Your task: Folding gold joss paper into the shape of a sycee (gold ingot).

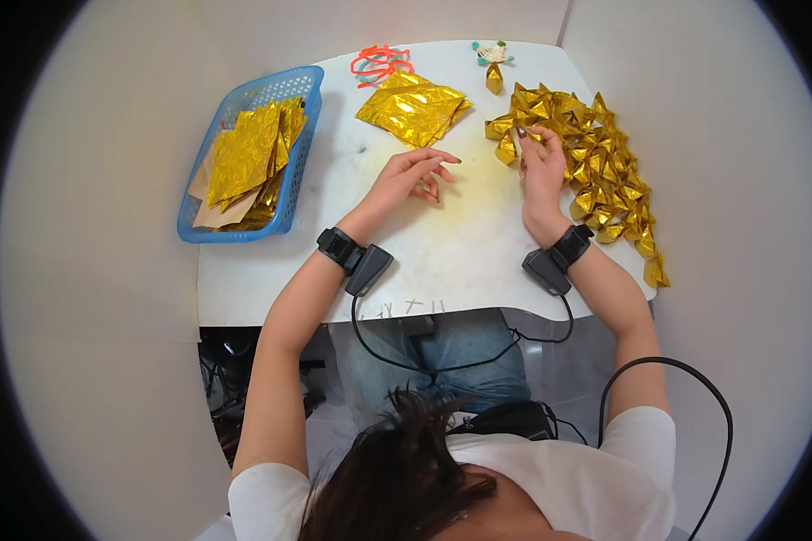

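Right hand (543, 169) loosely curled, its hold unclear, at folded gold shapes (595, 149) heaped on the worktop (456, 257); left hand (410, 178) half open, empty; probably placing one, next calling for a flat gold sheet (410, 106)

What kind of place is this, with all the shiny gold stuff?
Probably a little craft workspace: there's a white table with plain walls around it, a heap of folded gold pieces and a blue basket holding gold sheets.
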A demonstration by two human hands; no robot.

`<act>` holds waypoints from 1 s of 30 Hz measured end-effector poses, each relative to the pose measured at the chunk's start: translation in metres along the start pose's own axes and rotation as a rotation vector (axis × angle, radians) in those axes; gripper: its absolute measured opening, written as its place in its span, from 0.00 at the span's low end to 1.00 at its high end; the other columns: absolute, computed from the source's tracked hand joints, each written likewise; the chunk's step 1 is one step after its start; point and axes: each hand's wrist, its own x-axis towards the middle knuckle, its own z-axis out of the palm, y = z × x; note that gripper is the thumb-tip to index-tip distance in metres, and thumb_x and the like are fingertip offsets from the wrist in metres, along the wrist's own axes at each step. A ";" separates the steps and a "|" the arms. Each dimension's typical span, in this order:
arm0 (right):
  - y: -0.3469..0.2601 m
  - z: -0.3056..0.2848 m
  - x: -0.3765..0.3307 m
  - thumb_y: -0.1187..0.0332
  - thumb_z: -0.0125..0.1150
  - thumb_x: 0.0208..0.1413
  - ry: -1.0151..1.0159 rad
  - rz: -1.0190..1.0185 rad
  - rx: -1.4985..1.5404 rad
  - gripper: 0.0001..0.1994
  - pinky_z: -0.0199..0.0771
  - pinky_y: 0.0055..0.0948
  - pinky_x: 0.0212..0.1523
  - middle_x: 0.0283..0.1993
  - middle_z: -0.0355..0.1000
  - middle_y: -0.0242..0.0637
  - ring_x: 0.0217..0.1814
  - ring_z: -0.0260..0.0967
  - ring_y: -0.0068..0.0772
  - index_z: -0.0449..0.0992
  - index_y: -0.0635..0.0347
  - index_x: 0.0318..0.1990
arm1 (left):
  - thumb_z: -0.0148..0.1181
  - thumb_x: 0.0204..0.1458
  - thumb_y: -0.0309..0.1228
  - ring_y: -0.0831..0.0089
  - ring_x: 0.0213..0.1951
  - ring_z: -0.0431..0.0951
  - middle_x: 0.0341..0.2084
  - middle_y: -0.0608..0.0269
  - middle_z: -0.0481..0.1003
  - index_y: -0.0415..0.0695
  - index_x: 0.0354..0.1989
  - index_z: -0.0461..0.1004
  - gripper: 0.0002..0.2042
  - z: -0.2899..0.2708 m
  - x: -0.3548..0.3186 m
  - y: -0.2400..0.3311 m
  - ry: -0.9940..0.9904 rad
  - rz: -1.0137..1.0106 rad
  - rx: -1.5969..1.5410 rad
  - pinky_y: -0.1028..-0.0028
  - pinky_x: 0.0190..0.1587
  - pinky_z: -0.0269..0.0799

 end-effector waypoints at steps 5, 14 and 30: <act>0.005 -0.003 0.007 0.69 0.58 0.57 -0.041 -0.014 -0.013 0.05 0.47 0.14 0.18 0.19 0.64 0.20 0.18 0.51 0.08 0.68 0.55 0.37 | 0.47 0.59 0.37 0.84 0.25 0.71 0.30 0.68 0.73 0.42 0.48 0.73 0.15 -0.005 0.004 0.001 0.034 -0.016 -0.029 0.83 0.31 0.72; 0.008 -0.002 0.005 0.67 0.57 0.58 -0.044 -0.009 -0.047 0.05 0.43 0.15 0.16 0.17 0.62 0.19 0.16 0.48 0.08 0.68 0.54 0.35 | 0.47 0.60 0.36 0.85 0.24 0.71 0.28 0.68 0.73 0.41 0.47 0.73 0.15 -0.005 0.001 -0.001 0.021 -0.026 -0.046 0.83 0.30 0.72; 0.007 -0.002 0.001 0.68 0.54 0.58 -0.103 0.005 -0.038 0.12 0.45 0.15 0.17 0.15 0.54 0.20 0.15 0.47 0.10 0.64 0.51 0.22 | 0.46 0.61 0.37 0.85 0.25 0.71 0.29 0.67 0.73 0.41 0.48 0.72 0.15 -0.012 -0.002 -0.004 -0.062 -0.015 -0.111 0.82 0.31 0.73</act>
